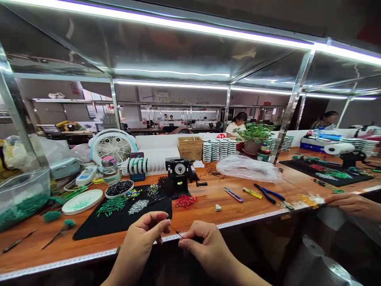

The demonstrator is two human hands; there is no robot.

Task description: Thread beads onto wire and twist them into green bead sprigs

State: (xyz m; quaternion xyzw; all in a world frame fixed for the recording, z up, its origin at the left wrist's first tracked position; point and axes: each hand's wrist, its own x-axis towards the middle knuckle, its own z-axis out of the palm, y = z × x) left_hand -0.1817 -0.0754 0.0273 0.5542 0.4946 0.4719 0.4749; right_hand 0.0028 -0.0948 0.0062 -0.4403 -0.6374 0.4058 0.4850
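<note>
Your left hand (144,238) and right hand (206,246) each pinch a thin dark strand (177,233) between thumb and fingers at the lower centre of the frame, so it seems best to keep it lightly taut, both grips steady, without tugging

Thread (177,233) is dark. Tabletop (205,212) is brown with a wood-grain pattern; the front edge strip (59,266) is white with fine dark markings. Mat (86,229) is plain black. Bead pile (186,201) is red; tube pieces (111,205) are green; small parts (138,206) are silvery white. Stacked spools (215,150) show alternating white and dark green bands. Pliers (269,197) have blue and black handles; the cutter (252,193) is yellow. Carton (189,148) is brown.
</note>
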